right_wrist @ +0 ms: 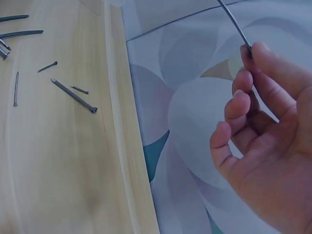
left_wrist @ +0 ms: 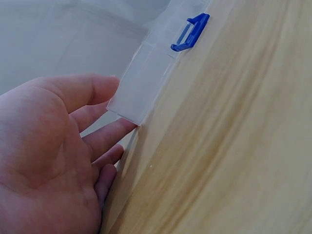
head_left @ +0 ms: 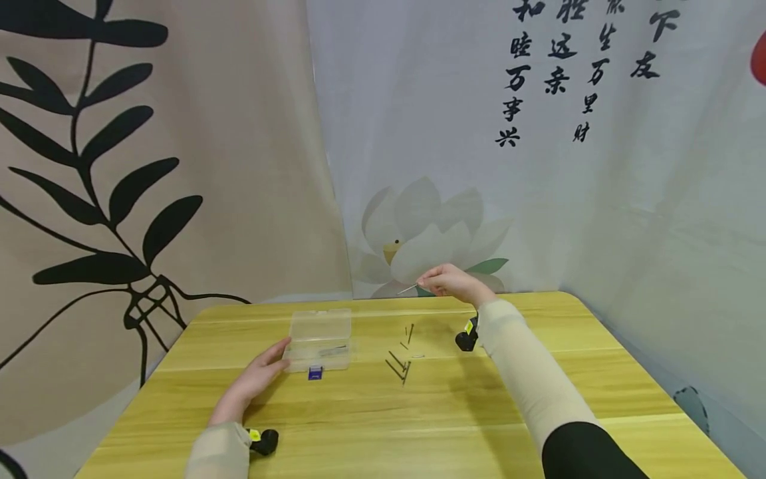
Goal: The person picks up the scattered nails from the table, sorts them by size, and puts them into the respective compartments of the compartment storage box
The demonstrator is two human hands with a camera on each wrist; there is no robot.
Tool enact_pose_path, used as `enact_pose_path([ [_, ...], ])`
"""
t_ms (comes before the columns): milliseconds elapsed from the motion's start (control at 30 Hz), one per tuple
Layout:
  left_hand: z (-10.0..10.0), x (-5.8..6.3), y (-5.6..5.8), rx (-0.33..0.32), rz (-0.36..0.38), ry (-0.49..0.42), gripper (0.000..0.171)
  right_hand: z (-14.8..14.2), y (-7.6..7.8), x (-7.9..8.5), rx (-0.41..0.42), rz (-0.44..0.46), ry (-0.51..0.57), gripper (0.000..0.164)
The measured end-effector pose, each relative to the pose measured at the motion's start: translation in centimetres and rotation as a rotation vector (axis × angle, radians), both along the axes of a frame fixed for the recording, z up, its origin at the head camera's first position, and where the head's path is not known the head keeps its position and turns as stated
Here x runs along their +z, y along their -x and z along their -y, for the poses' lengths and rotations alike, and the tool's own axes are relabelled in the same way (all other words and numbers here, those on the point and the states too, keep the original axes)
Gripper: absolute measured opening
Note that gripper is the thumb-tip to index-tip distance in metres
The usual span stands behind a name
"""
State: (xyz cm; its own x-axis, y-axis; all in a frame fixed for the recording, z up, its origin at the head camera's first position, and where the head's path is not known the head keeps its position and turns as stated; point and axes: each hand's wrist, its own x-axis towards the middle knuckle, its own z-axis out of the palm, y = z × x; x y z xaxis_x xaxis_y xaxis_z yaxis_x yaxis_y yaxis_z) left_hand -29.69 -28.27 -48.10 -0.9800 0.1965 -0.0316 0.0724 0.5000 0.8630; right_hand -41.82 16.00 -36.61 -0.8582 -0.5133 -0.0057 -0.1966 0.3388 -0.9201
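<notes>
It seems best to pinch the thin grey metal nail (right_wrist: 236,25) lightly, as the right hand (head_left: 456,284) does, with the left hand (head_left: 260,376), loosely spread, steadying the open clear plastic box (head_left: 302,356) below and left of that pinch.

Black Chinese characters (head_left: 512,110) stand in 4 columns on the pale cloth (head_left: 419,100), above the right part of the table's (head_left: 359,426) far edge. From left they read 和睦万事兴, probably 胜远亲, 生万里财 under 1 cut-off sign, and 下友. Yellow labels (head_left: 255,435) on 2 black wrist devices (head_left: 269,442) are too small to read.
</notes>
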Motion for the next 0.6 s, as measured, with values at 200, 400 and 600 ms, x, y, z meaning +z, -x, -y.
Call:
enact_pose_path([
  [200,-0.1,0.0,0.0,0.008,-0.012,0.002,0.058,0.8,0.4,-0.4,-0.001,0.021,0.026,0.027],
  [400,-0.1,0.0,0.0,0.018,-0.016,-0.002,0.058,2.9,0.5,-1.8,0.014,0.031,0.035,0.030],
  [600,-0.2,0.0,-0.1,0.017,-0.015,-0.009,0.058,5.0,0.7,-3.5,0.030,0.011,0.030,0.031],
])
